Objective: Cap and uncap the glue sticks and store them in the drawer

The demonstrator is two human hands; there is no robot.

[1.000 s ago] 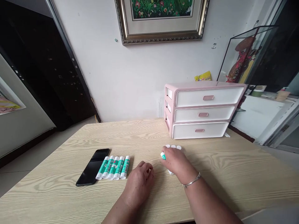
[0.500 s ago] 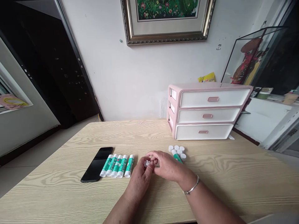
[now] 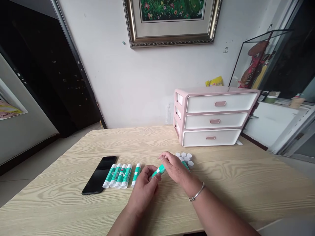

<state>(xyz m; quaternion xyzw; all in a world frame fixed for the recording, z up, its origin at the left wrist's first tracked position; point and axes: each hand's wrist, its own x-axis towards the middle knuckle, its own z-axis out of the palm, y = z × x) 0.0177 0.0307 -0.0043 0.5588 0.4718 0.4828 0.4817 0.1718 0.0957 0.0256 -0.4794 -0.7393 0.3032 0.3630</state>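
Between my two hands a green and white glue stick (image 3: 161,169) is held at a slant. My left hand (image 3: 145,185) grips its lower end with thumb and fingers. The fingers of my right hand (image 3: 174,167) close around its upper end and hide it. Left of my left hand, several similar glue sticks (image 3: 120,176) lie side by side, with one (image 3: 136,174) slightly apart from the others. Past my right hand, small white caps (image 3: 183,154) stand in a cluster, and another glue stick (image 3: 185,164) lies against them, partly hidden by that hand.
A black phone (image 3: 98,177) lies left of the row on the wooden table (image 3: 73,209). At the back right stands a pink and white drawer unit (image 3: 214,121) with a yellow packet (image 3: 214,81) on top. Behind the table is a wall with a framed picture (image 3: 172,41).
The green body of the held glue stick now shows between my hands, where only a white end was visible before. My right hand has moved slightly up and away. The view has shifted a little.
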